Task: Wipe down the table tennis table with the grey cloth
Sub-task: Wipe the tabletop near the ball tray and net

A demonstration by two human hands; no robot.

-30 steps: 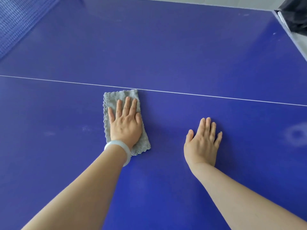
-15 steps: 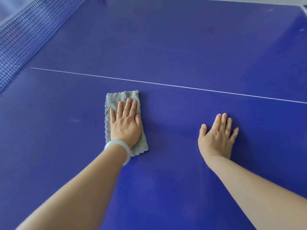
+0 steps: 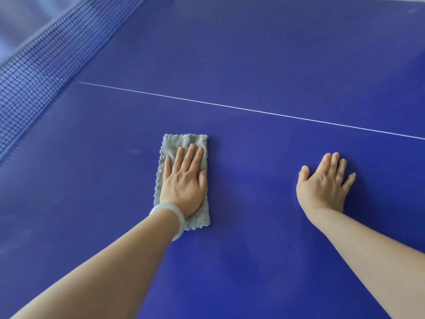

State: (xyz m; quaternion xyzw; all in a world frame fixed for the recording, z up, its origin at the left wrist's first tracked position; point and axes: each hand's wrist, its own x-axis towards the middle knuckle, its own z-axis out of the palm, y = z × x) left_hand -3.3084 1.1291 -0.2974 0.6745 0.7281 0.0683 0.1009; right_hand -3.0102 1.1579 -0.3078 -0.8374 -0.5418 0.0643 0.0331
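- Since a second ago: net (image 3: 34, 65) has come into view at upper left. The grey cloth (image 3: 184, 141) had its far edge at the white line (image 3: 230, 107) and now lies clear of it on the near side. The gap between the hands is wider.
- Counter (image 3: 276, 54): blue, glossy, with faint dull smudges left of the cloth. Judged mid-task, with much of the surface still to wipe.
- Grey cloth: folded oblong, flat on the counter, between the net and the right hand (image 3: 322, 185).
- Handling, judged: soft, light, limp fleece. It should slide easily on the slick top and may bunch if pushed by one edge. A flat palm on the centre will control it better than a pinch.
- Left hand (image 3: 184, 183): spread flat on the cloth, fingers straight, pressing it down.
- Right hand: flat on bare counter, fingers straight, thumb out, holding nothing, well apart from the cloth. Likely bracing.
- Pale bracelet (image 3: 170, 210) on the left wrist.
- Containers: none in view.
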